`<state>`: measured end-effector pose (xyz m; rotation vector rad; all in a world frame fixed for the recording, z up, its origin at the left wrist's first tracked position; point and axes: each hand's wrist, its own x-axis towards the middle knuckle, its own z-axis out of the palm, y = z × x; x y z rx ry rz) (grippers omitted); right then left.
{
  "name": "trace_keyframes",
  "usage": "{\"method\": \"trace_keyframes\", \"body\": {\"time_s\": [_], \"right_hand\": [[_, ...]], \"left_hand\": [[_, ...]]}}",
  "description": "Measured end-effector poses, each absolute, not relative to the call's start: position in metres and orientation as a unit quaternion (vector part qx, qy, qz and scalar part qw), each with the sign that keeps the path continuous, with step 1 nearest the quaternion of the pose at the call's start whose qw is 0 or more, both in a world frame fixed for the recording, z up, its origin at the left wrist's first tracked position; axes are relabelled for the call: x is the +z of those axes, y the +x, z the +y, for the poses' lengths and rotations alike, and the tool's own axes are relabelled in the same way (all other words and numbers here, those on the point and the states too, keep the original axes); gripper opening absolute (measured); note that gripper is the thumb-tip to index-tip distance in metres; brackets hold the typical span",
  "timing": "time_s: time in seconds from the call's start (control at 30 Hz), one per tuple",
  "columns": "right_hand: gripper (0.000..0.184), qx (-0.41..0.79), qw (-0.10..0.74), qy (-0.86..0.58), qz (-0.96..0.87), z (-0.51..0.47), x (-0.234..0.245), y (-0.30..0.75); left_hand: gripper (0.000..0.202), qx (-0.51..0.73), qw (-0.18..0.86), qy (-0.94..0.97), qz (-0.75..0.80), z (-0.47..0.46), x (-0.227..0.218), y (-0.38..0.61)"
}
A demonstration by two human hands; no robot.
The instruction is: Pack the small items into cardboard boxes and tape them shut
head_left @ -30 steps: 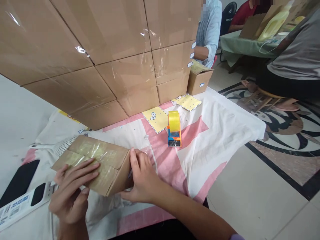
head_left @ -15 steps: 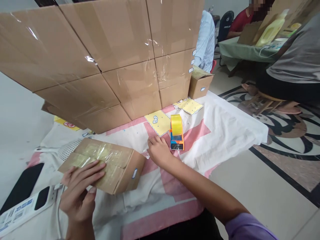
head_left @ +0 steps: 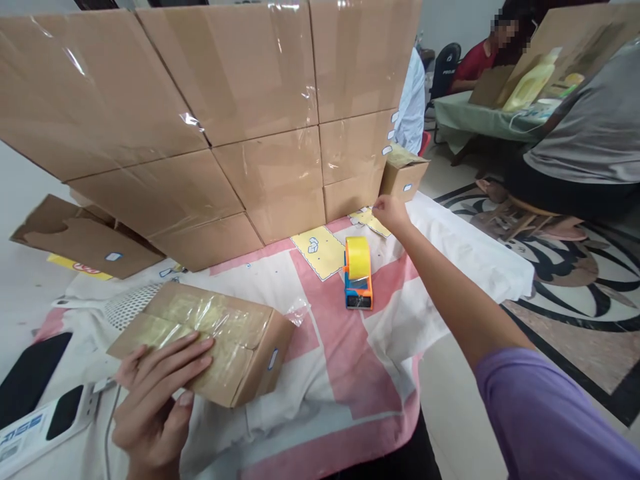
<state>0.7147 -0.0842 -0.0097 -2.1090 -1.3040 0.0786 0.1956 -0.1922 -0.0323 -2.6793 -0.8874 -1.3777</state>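
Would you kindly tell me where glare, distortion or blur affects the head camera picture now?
Head view: glare streaks on clear tape over the stacked cartons; head view: the wide lens bows their edges; head view: the taped box under the left hand shines yet looks sharp; head view: the right hand at the yellow sheet is crisp, the purple sleeve soft.

Far yellow sheet [head_left: 364,219] partly behind right hand [head_left: 391,211]; phone [head_left: 27,373] cut off.

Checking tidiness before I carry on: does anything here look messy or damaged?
Yes. The small box under the left hand carries wrinkled, unevenly layered tape on top. A crumpled clear scrap lies loose on the cloth beside it.
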Motion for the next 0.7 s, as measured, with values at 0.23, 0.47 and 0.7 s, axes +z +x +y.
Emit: {"method": "trace_keyframes", "body": {"time_s": [0.23,0.47,0.7], "right_hand": [[0.011,0.007,0.240,-0.845,-0.478,-0.075,-0.030,0.725],[0.016,0.088,0.129,-0.710,-0.687,-0.038,0.011,0.649],[0.029,0.144,-0.046,-0.622,-0.768,-0.005,-0.006,0.566]], "left_hand": [[0.022,-0.438,-0.012,-0.847,-0.301,-0.194,-0.034,0.195],[0.023,-0.454,-0.026,-0.837,-0.305,-0.196,-0.033,0.199],[0.025,-0.464,-0.021,-0.834,-0.298,-0.195,-0.036,0.199]]}}
